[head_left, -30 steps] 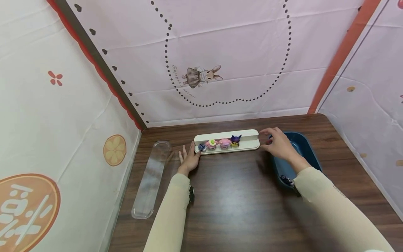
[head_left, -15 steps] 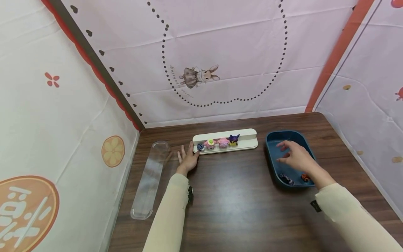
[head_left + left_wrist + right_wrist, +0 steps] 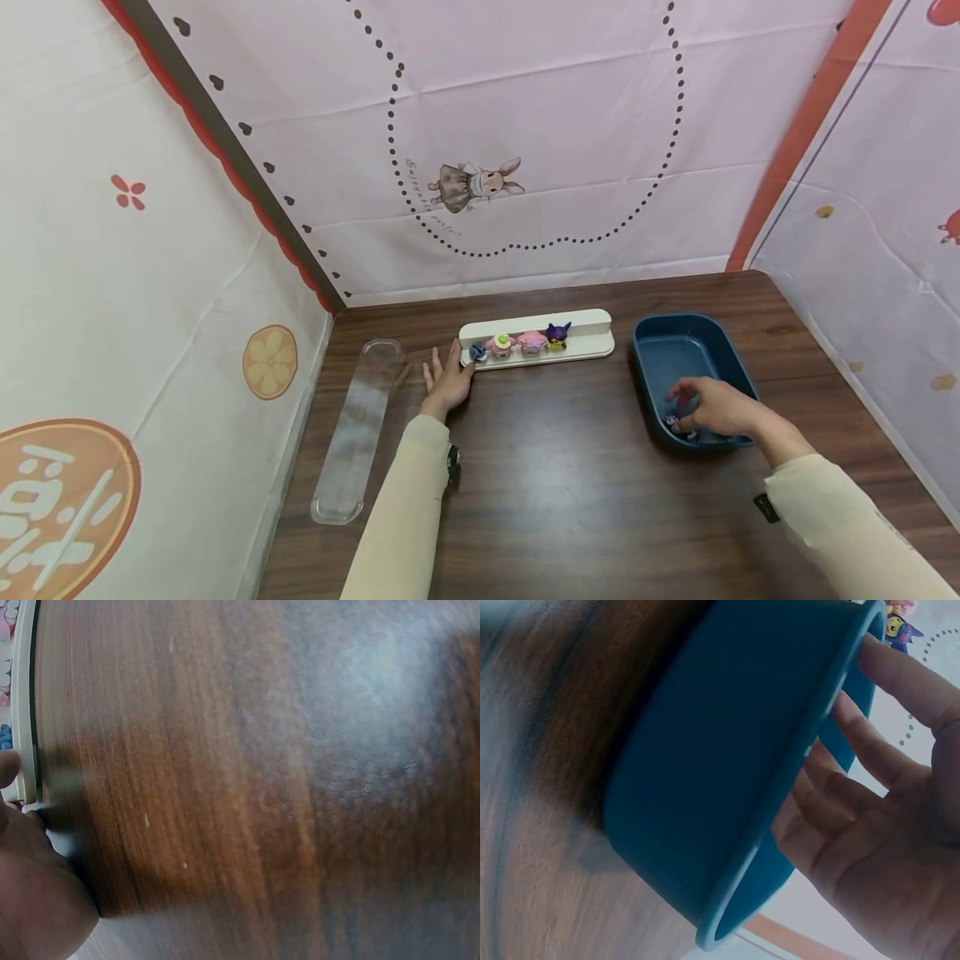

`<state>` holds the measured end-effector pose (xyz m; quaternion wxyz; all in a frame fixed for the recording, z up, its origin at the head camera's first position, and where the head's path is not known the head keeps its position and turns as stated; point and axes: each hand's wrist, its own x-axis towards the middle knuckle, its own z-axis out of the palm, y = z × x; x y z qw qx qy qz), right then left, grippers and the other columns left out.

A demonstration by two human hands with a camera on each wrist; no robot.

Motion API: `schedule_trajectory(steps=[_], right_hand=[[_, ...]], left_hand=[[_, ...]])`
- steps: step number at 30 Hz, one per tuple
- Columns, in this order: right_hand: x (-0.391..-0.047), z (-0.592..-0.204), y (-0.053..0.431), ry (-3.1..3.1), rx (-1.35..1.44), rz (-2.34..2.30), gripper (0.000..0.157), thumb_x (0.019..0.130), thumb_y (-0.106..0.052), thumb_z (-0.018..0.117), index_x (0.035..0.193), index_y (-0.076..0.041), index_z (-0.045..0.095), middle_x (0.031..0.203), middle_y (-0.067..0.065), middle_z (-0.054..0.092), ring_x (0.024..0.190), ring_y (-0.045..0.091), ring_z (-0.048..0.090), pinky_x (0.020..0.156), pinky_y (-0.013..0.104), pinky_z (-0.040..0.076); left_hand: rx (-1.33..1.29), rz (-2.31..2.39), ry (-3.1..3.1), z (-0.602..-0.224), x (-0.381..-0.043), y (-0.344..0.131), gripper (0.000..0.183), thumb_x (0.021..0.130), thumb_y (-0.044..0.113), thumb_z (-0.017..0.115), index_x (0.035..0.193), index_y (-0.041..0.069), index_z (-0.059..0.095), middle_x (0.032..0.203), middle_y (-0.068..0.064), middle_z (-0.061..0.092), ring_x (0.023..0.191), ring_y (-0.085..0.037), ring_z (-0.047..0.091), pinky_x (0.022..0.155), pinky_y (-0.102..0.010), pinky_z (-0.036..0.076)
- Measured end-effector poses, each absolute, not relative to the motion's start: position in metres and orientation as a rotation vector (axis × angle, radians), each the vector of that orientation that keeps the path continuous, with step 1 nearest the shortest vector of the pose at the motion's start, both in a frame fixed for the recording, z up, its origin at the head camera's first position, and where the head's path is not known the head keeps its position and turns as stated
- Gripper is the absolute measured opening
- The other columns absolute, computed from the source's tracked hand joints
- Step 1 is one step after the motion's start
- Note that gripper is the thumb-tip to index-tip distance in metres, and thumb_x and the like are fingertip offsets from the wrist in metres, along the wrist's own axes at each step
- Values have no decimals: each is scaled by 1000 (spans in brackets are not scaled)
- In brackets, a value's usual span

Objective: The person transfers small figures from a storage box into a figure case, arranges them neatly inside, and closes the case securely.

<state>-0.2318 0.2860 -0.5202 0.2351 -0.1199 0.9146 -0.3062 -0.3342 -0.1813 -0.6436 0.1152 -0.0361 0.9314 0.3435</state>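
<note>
One blue figurine (image 3: 477, 352), one pink figurine with a white-and-green top (image 3: 502, 345), one plain pink figurine (image 3: 532, 342) and one purple-and-yellow figurine with pointed ears (image 3: 557, 335) stand in a row on the white stepped display stand (image 3: 590, 344), at the far side of the tabletop (image 3: 555, 483). The row begins at the stand's left end and stops short of its right end; on this evidence it appears partly complete. The left hand (image 3: 448, 385) rests against the left end, fingers extended and spread. The right hand (image 3: 718, 407) is inside the blue bin (image 3: 678, 350), fingers bent beside a small dark-and-pale figurine (image 3: 672, 422); whether they grip it cannot be told. At least this figurine remains off the stand. The clear plastic cover (image 3: 356, 437) lies apart, left of the left hand, not fitted
</note>
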Motion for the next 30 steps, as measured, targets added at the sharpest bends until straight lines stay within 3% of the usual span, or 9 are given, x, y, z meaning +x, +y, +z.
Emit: schedule_trajectory(steps=[10, 18, 30], right_hand=[[-229, -534, 285, 2476, -377, -742, 37, 82, 3, 75, 118, 1, 66, 107, 16, 67, 95, 27, 62, 76, 41, 56], [-231, -537, 284, 2480, -422, -694, 47, 82, 4, 70, 129, 2, 65, 115, 26, 69, 108, 40, 66, 84, 52, 58], [-230, -539, 286, 2511, -470, -724, 40, 83, 0, 73, 122, -7, 69, 104, 11, 68, 92, 24, 61, 75, 41, 55]], left_hand=[[-119, 1022, 2691, -645, -334, -181, 72, 109, 48, 37, 168, 31, 0, 175, 11, 3, 160, -25, -26, 123, -52, -27], [-121, 1017, 2692, -646, -335, -182, 72, 109, 50, 37, 168, 32, 0, 175, 11, 3, 160, -25, -25, 124, -52, -26], [-102, 1058, 2714, -639, -329, -180, 71, 110, 43, 37, 169, 24, 3, 176, 2, 8, 161, -29, -23, 124, -54, -26]])
